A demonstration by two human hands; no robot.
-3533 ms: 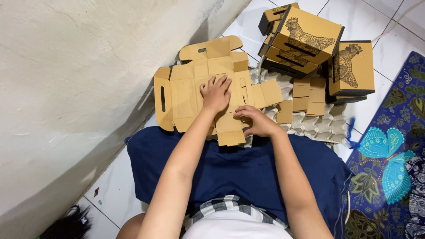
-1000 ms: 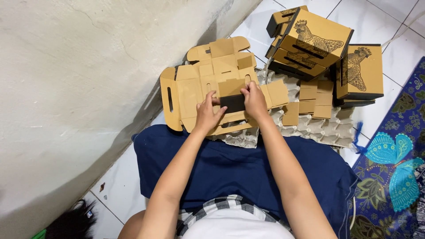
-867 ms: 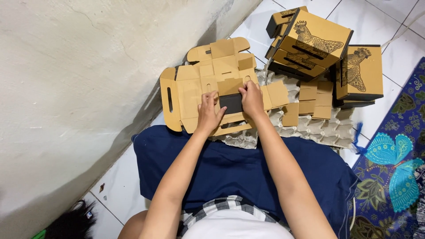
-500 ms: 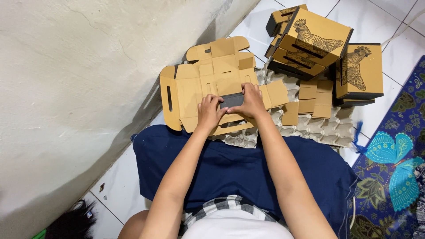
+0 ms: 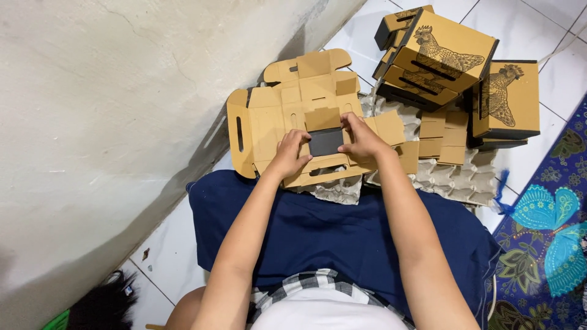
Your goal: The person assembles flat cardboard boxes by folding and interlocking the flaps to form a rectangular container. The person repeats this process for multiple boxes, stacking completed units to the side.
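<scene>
Left hand [image 5: 288,153] and right hand [image 5: 362,135] both pinch the flaps of a flat brown cardboard box blank [image 5: 293,116], fingers curled around a small panel whose dark inner face [image 5: 325,142] shows between them. The blank lies unfolded on grey egg trays [image 5: 446,177], just past the person's dark blue lap [image 5: 330,226]. Beside the trays, to the right, finished boxes [image 5: 449,58] printed with a chicken sit stacked on the white tiled floor [image 5: 165,256].

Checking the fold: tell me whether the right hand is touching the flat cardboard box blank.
Touching. The head view shows the right hand with fingers pressed onto the cardboard blank, beside its dark panel.
</scene>
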